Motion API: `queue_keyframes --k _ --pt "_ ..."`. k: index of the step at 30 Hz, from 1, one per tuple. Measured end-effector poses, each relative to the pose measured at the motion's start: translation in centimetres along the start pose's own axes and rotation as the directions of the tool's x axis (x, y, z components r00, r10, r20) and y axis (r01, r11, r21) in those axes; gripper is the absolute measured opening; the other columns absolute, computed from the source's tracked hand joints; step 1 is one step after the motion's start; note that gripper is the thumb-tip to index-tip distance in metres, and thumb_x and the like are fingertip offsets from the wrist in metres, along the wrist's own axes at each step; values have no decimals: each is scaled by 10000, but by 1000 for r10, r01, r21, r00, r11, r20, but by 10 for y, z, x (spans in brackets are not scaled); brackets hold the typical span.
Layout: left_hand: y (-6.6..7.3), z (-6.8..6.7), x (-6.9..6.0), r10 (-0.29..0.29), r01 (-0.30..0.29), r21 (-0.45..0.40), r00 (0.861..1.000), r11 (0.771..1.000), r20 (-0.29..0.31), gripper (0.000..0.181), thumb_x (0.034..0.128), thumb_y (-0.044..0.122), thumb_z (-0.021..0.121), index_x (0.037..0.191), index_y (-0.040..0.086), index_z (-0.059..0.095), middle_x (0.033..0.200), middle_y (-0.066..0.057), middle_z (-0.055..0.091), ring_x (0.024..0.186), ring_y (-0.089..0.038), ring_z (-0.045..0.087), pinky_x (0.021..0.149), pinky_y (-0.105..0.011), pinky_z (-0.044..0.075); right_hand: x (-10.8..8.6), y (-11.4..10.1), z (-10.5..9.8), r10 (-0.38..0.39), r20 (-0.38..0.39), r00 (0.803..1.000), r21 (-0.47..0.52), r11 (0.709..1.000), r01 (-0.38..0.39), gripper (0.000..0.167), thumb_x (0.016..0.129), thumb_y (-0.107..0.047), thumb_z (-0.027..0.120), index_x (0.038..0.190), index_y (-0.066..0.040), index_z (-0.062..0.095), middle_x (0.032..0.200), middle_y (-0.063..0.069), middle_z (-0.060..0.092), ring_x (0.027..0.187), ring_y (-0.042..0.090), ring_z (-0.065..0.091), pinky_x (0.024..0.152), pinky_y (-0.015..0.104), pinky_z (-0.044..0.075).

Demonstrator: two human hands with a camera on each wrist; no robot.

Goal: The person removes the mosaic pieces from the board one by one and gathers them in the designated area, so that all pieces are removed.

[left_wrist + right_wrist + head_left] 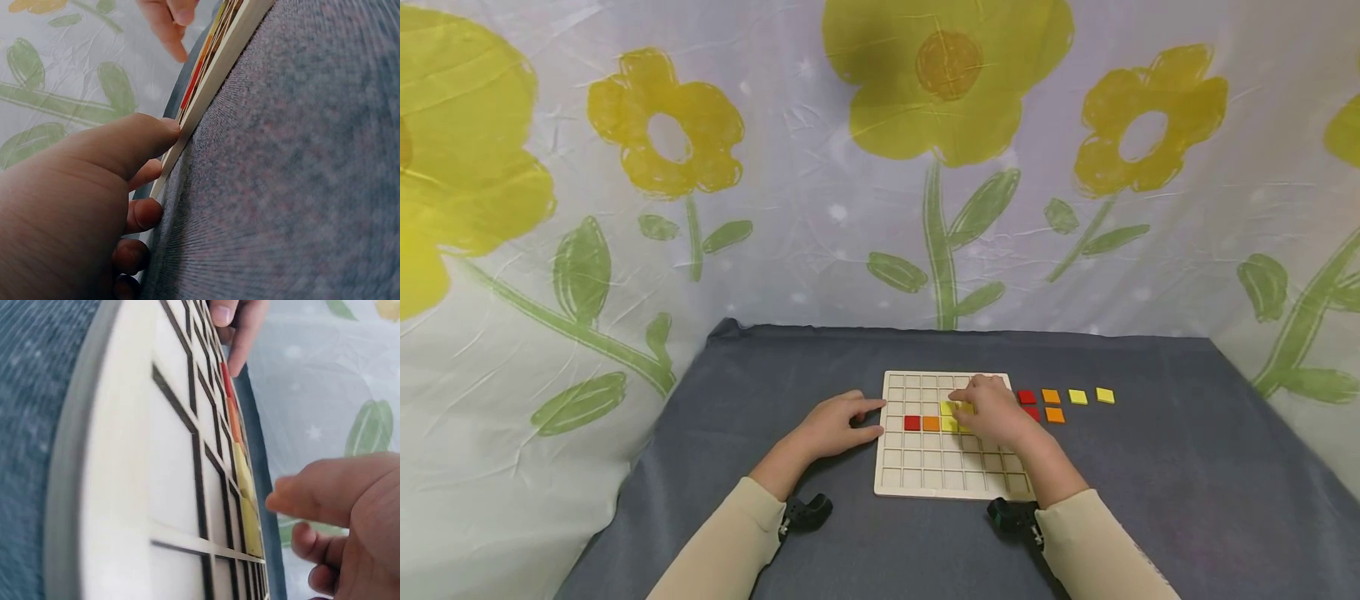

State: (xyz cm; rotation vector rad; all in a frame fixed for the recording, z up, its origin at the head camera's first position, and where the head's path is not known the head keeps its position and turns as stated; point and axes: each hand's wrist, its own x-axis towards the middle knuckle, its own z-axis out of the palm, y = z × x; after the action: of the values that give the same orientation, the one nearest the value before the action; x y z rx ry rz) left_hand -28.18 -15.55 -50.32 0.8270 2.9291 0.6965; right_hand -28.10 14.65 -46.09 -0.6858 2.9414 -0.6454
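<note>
A pale wooden board (pixel 917 481) with a grid of square cells lies on the dark cloth. In one row sit a red tile (pixel 912 423), an orange tile (pixel 931 423) and a yellow tile (pixel 949 424); more yellow tiles are beside and behind, partly hidden by my right hand. My left hand (pixel 833 427) touches the board's left edge with thumb and forefinger, fingers relaxed. Over the yellow tiles hovers my right hand (pixel 992 410); in the right wrist view its thumb (pixel 312 490) is extended, and no tile shows between thumb and fingers.
Right of the board lie loose tiles: red tiles (pixel 1027 397), orange tiles (pixel 1055 415) and yellow tiles (pixel 1105 395). A dark cloth (pixel 1150 483) covers the table. Behind it hangs a flower-printed curtain (pixel 790 250). Each wrist wears a black device (pixel 808 512).
</note>
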Motion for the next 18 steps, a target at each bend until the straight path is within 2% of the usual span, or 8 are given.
queue_keyframes --k 3,7,13,18 --pt "0 0 0 -1 1 1 1000 1000 1 527 975 403 722 1446 187 626 812 48 466 652 -100 375 615 -281 313 1 0 3 32 11 999 -18 999 -32 326 962 -141 683 1275 -65 739 1037 73 560 947 264 434 793 406 379" --pt "1 -1 0 2 -2 0 1000 1000 -2 518 976 393 723 1443 188 630 814 43 473 656 -104 383 616 -288 321 2 1 6 31 8 999 -27 999 -31 328 959 -108 651 1271 -55 739 1031 74 559 911 259 417 764 394 360" --pt "1 -1 0 4 -4 10 1000 1000 -8 514 974 394 725 1439 195 633 815 48 472 656 -103 379 615 -287 320 2 1 7 11 -24 1000 -25 1000 -12 297 952 -68 640 1225 -50 756 1042 91 581 906 267 430 776 410 366" --pt "-1 1 1 0 0 13 1000 1000 -5 523 973 408 722 1442 196 631 817 61 464 659 -98 380 613 -283 319 3 2 10 1 -76 997 8 1000 0 250 940 -71 695 1179 -42 763 1044 98 592 939 277 473 824 445 396"
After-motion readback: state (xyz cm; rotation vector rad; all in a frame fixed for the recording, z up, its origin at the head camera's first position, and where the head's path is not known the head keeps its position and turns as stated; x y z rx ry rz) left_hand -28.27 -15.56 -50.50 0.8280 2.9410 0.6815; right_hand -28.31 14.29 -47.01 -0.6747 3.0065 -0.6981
